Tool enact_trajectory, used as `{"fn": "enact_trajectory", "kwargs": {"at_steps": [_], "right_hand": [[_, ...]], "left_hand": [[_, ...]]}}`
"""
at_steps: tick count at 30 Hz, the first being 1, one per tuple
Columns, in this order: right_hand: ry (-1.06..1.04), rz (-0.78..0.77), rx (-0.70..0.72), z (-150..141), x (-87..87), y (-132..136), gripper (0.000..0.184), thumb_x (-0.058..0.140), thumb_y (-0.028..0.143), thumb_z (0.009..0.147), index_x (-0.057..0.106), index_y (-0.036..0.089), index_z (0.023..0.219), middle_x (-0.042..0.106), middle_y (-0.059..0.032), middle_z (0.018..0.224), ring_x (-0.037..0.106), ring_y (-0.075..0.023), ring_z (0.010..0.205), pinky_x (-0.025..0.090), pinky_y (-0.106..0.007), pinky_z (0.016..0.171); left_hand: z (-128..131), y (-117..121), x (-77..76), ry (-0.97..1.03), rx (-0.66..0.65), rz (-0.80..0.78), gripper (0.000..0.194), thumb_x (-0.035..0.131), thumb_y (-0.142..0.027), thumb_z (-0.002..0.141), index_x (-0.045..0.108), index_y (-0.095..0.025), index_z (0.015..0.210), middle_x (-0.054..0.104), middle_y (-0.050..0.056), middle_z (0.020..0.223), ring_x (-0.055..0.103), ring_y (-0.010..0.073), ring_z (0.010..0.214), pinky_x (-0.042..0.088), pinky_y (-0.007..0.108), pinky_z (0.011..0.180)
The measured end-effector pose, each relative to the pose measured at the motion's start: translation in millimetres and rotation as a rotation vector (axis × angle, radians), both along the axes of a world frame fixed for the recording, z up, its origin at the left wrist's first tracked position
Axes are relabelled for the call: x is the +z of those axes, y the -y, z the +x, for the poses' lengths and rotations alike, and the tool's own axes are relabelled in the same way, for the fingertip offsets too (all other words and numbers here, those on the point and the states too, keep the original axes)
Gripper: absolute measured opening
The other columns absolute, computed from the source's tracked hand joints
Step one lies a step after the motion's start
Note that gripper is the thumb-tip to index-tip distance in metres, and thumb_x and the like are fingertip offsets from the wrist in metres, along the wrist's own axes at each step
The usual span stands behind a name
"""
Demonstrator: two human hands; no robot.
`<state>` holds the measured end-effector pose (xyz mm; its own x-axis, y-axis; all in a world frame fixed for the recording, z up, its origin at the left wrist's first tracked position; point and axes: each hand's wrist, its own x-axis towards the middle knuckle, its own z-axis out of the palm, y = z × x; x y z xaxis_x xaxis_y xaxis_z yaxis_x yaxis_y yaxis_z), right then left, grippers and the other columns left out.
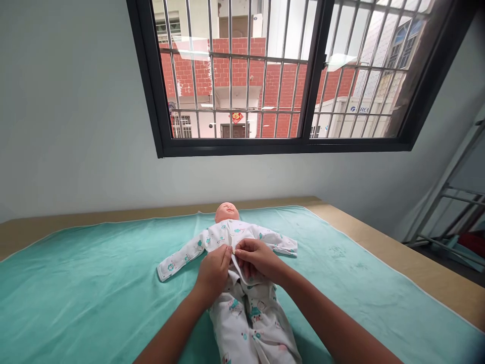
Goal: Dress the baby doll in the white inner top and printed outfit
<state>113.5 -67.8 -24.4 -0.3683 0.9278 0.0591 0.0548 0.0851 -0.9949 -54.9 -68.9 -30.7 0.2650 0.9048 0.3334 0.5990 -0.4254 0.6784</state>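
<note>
A baby doll (227,212) lies on its back, its head toward the wall. It wears a white printed baby shirt (248,230) with the sleeves spread out to both sides, and white printed trousers (242,323). My left hand (215,270) pinches one front edge of the shirt at the doll's middle. Close beside it, my right hand (257,258) pinches the other front edge, thumb and finger together. The fingertips almost meet at the front opening, and whatever fastener is between them is too small to make out. Below my hands the shirt's lower front hangs apart.
A turquoise cloth (94,283) covers most of the wooden table (379,240), with some wrinkles on the left. Behind it rises a white wall with a dark-framed barred window (235,146). A metal rack (435,212) stands off the table's right side.
</note>
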Motion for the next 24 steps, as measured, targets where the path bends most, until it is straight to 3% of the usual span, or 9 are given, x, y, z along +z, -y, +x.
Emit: {"fn": "enact_trajectory", "kwargs": {"at_steps": [6,11,14,17,21,24], "right_hand": [[-0.025,-0.006,-0.075,-4,-0.5,0,0.011,0.061,0.028,0.081,0.053,0.020,0.080,0.060,0.0052,0.055,0.054,-0.0102,0.038,0.034,-0.017,0.034],[0.037,0.139,-0.224,-14,-2.1,10,0.006,0.052,0.024,0.084,0.050,0.022,0.079,0.054,0.0073,0.054,0.049,-0.0099,0.037,0.032,-0.020,0.036],[0.190,0.406,-0.310,-13,-10.7,31,0.009,0.054,0.019,0.083,0.052,0.021,0.075,0.052,0.0059,0.059,0.049,-0.0095,0.052,0.039,-0.022,0.050],[0.306,0.607,-0.261,1,-25.1,62,0.008,0.054,0.014,0.083,0.056,0.020,0.079,0.059,0.0012,0.077,0.054,-0.0124,0.070,0.045,-0.024,0.066],[0.309,0.653,-0.322,29,-44.9,91,0.015,0.053,0.013,0.086,0.055,0.023,0.097,0.058,-0.0059,0.111,0.057,-0.0178,0.102,0.048,-0.030,0.089],[0.370,0.639,-0.450,44,-52.3,91,0.022,0.051,0.014,0.088,0.052,0.025,0.107,0.055,-0.0069,0.118,0.053,-0.0199,0.109,0.047,-0.034,0.093]], "left_hand": [[-5,0,5.9,0.197,-0.074,-0.146,0.036,0.033,-0.045,0.090,0.045,-0.022,0.065,0.048,-0.002,0.063,0.044,0.0151,0.062,0.033,0.027,0.063],[-6,11,-2.4,0.103,-0.033,0.036,0.027,0.043,-0.037,0.090,0.051,-0.020,0.072,0.056,-0.001,0.070,0.048,0.0148,0.067,0.033,0.027,0.065],[-15,27,-11.5,0.022,-0.080,0.133,0.025,0.046,-0.037,0.092,0.050,-0.020,0.073,0.054,-0.001,0.072,0.049,0.0152,0.069,0.035,0.026,0.065],[-35,48,-22.9,-0.036,-0.141,0.200,0.020,0.049,-0.036,0.091,0.052,-0.021,0.079,0.054,0.001,0.079,0.051,0.0164,0.075,0.040,0.027,0.068],[-60,69,-37.9,-0.028,-0.088,0.134,0.019,0.046,-0.036,0.093,0.053,-0.023,0.104,0.058,0.003,0.090,0.056,0.0163,0.076,0.046,0.027,0.068],[-65,72,-42.7,-0.071,-0.004,0.080,0.019,0.045,-0.033,0.093,0.052,-0.024,0.108,0.061,0.003,0.095,0.058,0.0163,0.076,0.048,0.027,0.067]]}}
